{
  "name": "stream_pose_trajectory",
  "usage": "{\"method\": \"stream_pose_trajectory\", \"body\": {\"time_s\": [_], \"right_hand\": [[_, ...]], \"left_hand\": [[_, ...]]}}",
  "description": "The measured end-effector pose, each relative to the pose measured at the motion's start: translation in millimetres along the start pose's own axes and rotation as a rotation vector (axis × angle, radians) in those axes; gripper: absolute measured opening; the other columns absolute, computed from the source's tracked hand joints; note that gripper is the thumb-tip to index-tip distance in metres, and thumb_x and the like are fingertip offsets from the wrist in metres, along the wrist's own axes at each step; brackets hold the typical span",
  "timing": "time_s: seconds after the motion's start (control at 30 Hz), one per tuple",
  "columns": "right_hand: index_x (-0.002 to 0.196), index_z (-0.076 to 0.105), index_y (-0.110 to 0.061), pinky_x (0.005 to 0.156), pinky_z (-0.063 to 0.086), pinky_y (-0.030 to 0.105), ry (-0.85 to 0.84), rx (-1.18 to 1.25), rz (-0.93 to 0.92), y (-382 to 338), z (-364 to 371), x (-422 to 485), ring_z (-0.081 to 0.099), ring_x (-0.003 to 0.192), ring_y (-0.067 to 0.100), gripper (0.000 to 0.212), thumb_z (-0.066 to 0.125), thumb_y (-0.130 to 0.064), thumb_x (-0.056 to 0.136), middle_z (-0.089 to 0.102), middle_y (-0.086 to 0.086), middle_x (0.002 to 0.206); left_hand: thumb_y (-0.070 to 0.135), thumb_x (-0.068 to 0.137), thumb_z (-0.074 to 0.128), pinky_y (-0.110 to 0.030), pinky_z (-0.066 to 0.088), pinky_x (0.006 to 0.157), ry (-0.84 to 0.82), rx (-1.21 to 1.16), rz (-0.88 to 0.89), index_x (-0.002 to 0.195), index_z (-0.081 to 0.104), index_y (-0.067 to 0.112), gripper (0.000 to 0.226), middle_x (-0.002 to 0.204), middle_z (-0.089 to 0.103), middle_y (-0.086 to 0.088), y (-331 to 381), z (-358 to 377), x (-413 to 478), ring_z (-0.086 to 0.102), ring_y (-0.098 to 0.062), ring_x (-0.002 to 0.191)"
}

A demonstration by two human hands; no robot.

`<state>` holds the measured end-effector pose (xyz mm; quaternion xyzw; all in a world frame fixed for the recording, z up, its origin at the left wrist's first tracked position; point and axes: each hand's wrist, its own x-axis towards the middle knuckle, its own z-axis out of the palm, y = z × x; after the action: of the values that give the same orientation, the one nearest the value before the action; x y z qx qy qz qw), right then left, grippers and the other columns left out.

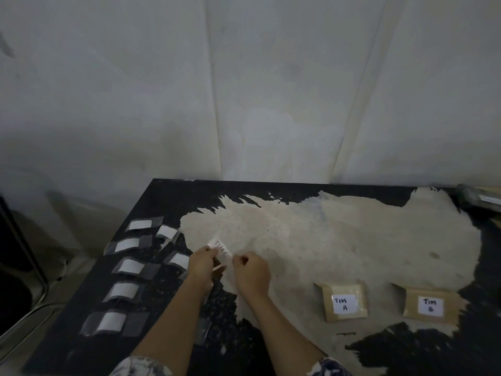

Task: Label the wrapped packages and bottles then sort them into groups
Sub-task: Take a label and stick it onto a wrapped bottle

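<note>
Packages lie apart at lower right on the worn table (168,202): TIM A package (344,302) and TIM B package (431,305). At centre, left hand (202,263) and right hand (250,272) pinch the TIM C label (221,248) between them. Blank labels (127,267) line the left edge.

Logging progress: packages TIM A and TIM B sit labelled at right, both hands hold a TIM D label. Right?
Wrong letter: head view shows the label held by the left hand and right hand reads TIM C. Rest is right.
</note>
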<state>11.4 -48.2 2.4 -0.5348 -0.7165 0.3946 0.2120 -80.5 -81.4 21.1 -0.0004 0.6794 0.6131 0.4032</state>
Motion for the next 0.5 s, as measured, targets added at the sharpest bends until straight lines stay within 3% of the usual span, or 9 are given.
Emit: {"method": "stream_pose_trajectory", "body": {"time_s": [0.1,0.2,0.27,0.37,0.5], "right_hand": [[0.113,0.058,-0.012,0.08,0.048,0.022,-0.058,0.268,0.144,-9.2,-8.8,1.0,0.057,0.095,0.014,0.044,0.056,-0.048,0.088,0.06,-0.003,0.106],[0.088,0.057,-0.013,0.056,0.037,0.011,-0.124,0.409,0.155,-9.7,-10.7,-0.2,0.052,0.07,0.007,0.028,0.063,-0.041,0.086,0.056,-0.005,0.082],[0.072,0.054,-0.016,0.051,0.038,0.017,-0.074,0.42,0.18,-5.0,-13.7,2.1,0.05,0.061,0.01,0.023,0.065,-0.029,0.087,0.055,-0.002,0.07],[0.07,0.061,-0.013,0.061,0.048,0.03,-0.016,0.45,0.247,6.6,-27.2,9.2,0.059,0.07,0.018,0.017,0.061,-0.012,0.088,0.063,0.008,0.077],[0.079,0.069,-0.012,0.063,0.049,0.027,0.047,0.496,0.261,30.3,-66.0,19.6,0.059,0.072,0.017,0.008,0.065,-0.011,0.085,0.064,0.004,0.076]], "left_hand": [[0.009,0.097,0.047,-0.034,0.054,0.071,-0.061,-0.016,0.014,0.109,0.057,-0.003,0.02,0.107,0.061,-0.023,-2.7,2.3,-1.1,0.061,-0.03,0.09],[0.01,0.096,0.05,-0.039,0.053,0.084,-0.102,-0.044,-0.02,0.108,0.059,0.0,0.018,0.111,0.064,-0.02,-9.1,8.2,-1.6,0.061,-0.029,0.103],[0.013,0.093,0.055,-0.04,0.05,0.087,-0.1,-0.048,-0.048,0.105,0.061,0.005,0.015,0.11,0.065,-0.017,-12.9,13.9,-3.3,0.06,-0.027,0.106],[0.017,0.092,0.057,-0.037,0.046,0.084,-0.11,-0.063,-0.038,0.106,0.06,0.007,0.018,0.105,0.065,-0.013,-15.7,25.2,-11.5,0.059,-0.024,0.1],[0.016,0.091,0.057,-0.038,0.045,0.083,-0.141,-0.105,-0.029,0.097,0.061,0.01,0.01,0.101,0.065,-0.012,-19.7,52.9,-22.8,0.06,-0.023,0.093]]}}
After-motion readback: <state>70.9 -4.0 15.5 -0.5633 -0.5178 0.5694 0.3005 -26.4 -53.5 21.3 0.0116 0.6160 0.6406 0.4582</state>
